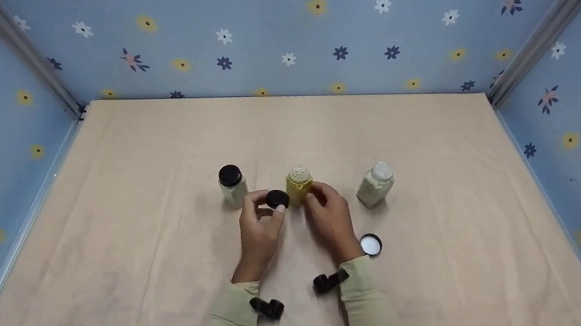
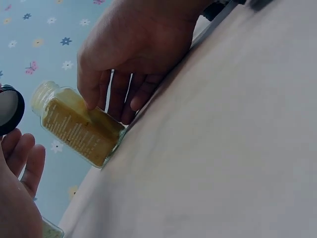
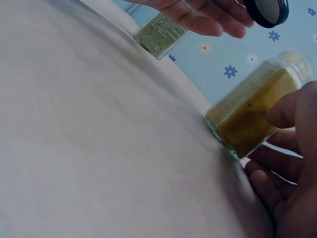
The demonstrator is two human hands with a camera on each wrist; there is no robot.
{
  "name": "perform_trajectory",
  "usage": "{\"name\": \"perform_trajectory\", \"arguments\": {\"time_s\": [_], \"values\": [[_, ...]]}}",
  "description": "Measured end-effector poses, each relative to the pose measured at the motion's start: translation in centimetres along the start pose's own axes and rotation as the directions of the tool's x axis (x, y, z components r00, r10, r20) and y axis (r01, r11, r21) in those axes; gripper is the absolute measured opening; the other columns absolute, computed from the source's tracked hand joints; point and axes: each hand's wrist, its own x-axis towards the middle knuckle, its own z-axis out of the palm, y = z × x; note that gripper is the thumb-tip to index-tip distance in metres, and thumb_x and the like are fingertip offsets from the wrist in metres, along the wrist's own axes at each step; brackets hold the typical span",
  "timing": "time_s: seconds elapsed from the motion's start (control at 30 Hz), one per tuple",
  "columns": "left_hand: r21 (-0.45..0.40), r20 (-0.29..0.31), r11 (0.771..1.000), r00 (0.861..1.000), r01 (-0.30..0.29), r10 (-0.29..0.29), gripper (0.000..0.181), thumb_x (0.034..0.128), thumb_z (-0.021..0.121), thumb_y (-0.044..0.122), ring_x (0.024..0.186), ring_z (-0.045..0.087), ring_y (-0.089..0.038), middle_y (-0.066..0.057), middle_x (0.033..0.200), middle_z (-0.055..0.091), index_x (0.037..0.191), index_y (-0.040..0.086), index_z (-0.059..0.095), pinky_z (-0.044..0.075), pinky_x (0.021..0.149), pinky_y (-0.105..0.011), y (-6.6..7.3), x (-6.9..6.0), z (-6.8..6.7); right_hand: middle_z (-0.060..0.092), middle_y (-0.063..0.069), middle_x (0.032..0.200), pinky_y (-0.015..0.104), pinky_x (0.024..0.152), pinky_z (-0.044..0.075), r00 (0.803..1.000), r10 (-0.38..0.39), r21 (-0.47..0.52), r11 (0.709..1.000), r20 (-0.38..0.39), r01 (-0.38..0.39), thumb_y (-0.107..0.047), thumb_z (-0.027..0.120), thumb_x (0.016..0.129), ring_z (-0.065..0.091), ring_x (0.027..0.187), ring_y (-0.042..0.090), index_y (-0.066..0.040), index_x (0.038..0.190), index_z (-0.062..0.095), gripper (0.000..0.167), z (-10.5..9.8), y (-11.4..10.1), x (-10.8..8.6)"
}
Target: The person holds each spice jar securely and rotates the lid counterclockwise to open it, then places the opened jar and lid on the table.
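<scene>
My left hand (image 1: 260, 231) pinches a black screw lid (image 1: 277, 199) between thumb and fingers, just left of a glass jar of yellow powder (image 1: 296, 190). The lid's pale inner side shows in the right wrist view. That jar stands upright on the table, its perforated shaker top (image 1: 299, 174) uncovered. My right hand (image 1: 332, 218) holds the jar from its right side, thumb on the near face. Close by my left hand stands a jar of green contents with a black lid (image 1: 230, 175), partly hidden behind the fingers.
To the right stands another glass jar (image 1: 375, 187) with pale green contents and an exposed shaker top. A second black lid (image 1: 371, 245) lies inside-up beside my right wrist. Beige cloth (image 1: 115, 191) covers the table, and flowered blue panels (image 1: 284, 29) enclose the back and sides.
</scene>
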Motion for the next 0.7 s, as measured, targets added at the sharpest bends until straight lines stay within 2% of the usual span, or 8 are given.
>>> {"name": "perform_trajectory", "arguments": {"time_s": [0.2,0.47,0.6,0.7], "values": [[0.021,0.035,1.000,0.999,0.022,-0.023,0.033,0.0848,0.063,-0.005,0.098,0.058,-0.022,-0.016,0.110,0.058,0.116,-0.010,0.053,0.052,0.077,-0.040,0.18,-0.56,-0.14,0.067,0.003,0.124,0.035,0.104,0.043,1.000,0.008,-0.012,1.000,-0.003,-0.008,-0.020,0.062,0.097,0.059,0.118,0.016,-0.010,0.126,0.067,0.032,-0.02,0.00,-0.01],[0.049,0.073,0.999,0.997,-0.017,0.014,0.034,0.0821,0.061,-0.011,0.092,0.060,-0.026,-0.019,0.105,0.057,0.116,-0.011,0.055,0.053,0.073,-0.047,0.18,-0.50,-0.19,0.068,0.004,0.123,0.036,0.103,0.043,1.000,0.010,-0.017,1.000,-0.009,-0.010,-0.019,0.062,0.097,0.059,0.118,0.017,-0.008,0.125,0.068,0.031,-0.10,-0.05,0.03],[0.076,0.088,0.997,0.996,-0.017,0.010,0.037,0.0818,0.061,-0.011,0.086,0.062,-0.029,-0.020,0.105,0.056,0.118,-0.012,0.054,0.054,0.074,-0.046,0.11,-0.45,-0.37,0.068,0.004,0.122,0.036,0.102,0.044,1.000,0.014,-0.009,1.000,-0.008,-0.014,-0.019,0.063,0.097,0.060,0.117,0.017,-0.008,0.124,0.068,0.030,-0.11,-0.10,0.01],[0.062,0.100,0.998,0.995,-0.015,0.008,0.039,0.0809,0.062,-0.012,0.084,0.065,-0.030,-0.020,0.107,0.055,0.119,-0.012,0.053,0.055,0.074,-0.045,0.00,-0.44,-0.46,0.068,0.004,0.121,0.036,0.101,0.044,1.000,0.012,-0.012,1.000,-0.004,-0.012,-0.019,0.063,0.097,0.060,0.116,0.017,-0.009,0.124,0.068,0.030,-0.09,-0.02,0.00]]}}
